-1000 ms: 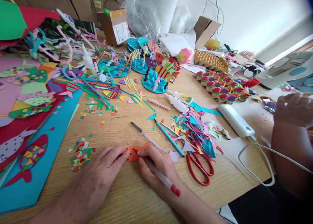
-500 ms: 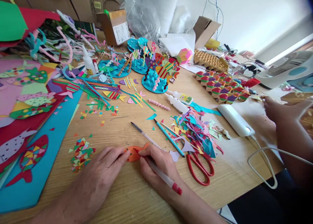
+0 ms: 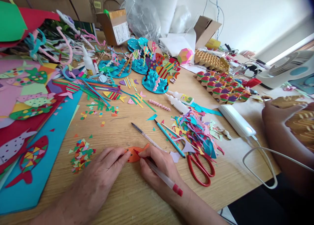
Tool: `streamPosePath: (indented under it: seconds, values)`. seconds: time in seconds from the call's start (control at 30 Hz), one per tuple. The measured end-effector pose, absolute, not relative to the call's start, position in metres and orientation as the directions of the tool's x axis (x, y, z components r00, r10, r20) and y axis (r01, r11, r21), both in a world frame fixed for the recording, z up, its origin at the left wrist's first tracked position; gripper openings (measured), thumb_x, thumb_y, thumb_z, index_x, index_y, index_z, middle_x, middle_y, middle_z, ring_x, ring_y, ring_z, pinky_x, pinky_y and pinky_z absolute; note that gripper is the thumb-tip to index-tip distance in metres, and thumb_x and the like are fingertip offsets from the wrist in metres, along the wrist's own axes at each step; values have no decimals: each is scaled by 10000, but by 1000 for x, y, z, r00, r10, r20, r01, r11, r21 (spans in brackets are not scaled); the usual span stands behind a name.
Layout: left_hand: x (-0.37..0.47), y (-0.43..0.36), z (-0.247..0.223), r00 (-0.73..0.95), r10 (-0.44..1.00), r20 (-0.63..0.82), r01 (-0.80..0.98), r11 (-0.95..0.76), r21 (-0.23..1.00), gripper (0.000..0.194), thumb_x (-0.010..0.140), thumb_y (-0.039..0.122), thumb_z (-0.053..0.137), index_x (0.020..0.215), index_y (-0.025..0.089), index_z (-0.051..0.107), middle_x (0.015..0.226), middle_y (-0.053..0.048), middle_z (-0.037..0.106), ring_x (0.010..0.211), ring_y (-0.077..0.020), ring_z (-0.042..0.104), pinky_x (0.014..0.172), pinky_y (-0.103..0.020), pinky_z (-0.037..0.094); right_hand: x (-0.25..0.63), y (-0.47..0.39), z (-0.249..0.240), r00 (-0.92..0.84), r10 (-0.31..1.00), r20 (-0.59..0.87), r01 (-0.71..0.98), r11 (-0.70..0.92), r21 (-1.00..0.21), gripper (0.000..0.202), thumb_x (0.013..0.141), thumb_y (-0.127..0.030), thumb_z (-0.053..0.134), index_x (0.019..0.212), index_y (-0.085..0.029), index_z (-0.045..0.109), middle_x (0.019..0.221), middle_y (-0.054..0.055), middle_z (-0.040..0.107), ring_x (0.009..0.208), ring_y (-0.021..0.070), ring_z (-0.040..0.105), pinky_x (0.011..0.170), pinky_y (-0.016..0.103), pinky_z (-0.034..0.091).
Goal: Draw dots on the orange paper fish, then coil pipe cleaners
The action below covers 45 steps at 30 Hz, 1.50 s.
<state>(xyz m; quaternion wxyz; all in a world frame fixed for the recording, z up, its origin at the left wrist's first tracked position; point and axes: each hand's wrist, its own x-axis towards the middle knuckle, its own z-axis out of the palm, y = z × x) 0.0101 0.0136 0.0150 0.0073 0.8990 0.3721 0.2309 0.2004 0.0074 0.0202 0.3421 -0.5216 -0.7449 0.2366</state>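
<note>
An orange paper fish (image 3: pixel 133 154) with dark spots lies on the table between my two hands. My left hand (image 3: pixel 104 166) pins its left end with thumb and fingers. In my right hand (image 3: pixel 157 164) is a clear-barrelled pen (image 3: pixel 164 177) with a red cap end, its tip hidden or very close at the fish's surface. Just beyond lies a second, dark-tipped pen (image 3: pixel 144 135). Red-handled scissors (image 3: pixel 201 172) rest right of my right hand, their blades under paper scraps. A pile of small paper triangles (image 3: pixel 82 154) sits left of my left hand.
Colourful paper scraps (image 3: pixel 198 130), a teal marker (image 3: pixel 170 139) and glue bottles (image 3: pixel 178 103) lie ahead. A white power bank (image 3: pixel 236 121) trails a cable. At the right, another person's hand (image 3: pixel 277 113) holds an egg carton (image 3: pixel 300 123). Paper fish (image 3: pixel 34 153) lie on coloured sheets at left.
My hands, the pen and the fish look almost the same. The other person's hand shifted slightly left, with more of the egg carton showing; the white cable moved a little left.
</note>
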Motion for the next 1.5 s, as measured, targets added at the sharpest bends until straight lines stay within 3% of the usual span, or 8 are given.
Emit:
streamPosePath:
  seconds: [0.3,0.6,1.5]
  values:
    - [9,14,18,617,670,412,659,-726,194,483,806,-25,280,1126,185,575,1020,-32,648,918,-166,599,762,-276,539,203,6,24,-194,962,192,564,270,-780,55,772,-146,507,756,-177,550,580,-29,548,499,88,501,476,182,357]
    - [9,14,14,616,674,407,657,-725,207,489,817,-15,274,1157,195,555,1032,-31,640,934,-166,594,778,-285,536,201,8,20,-207,945,254,591,328,-737,68,754,-119,515,739,-165,562,595,-10,575,513,89,523,514,184,385]
    - [11,13,15,610,678,410,669,-718,191,459,829,-7,274,1144,182,550,1020,-38,634,923,-165,593,788,-287,539,201,8,21,-229,945,235,599,327,-731,77,771,-134,493,747,-191,538,607,-19,577,516,98,529,520,196,398]
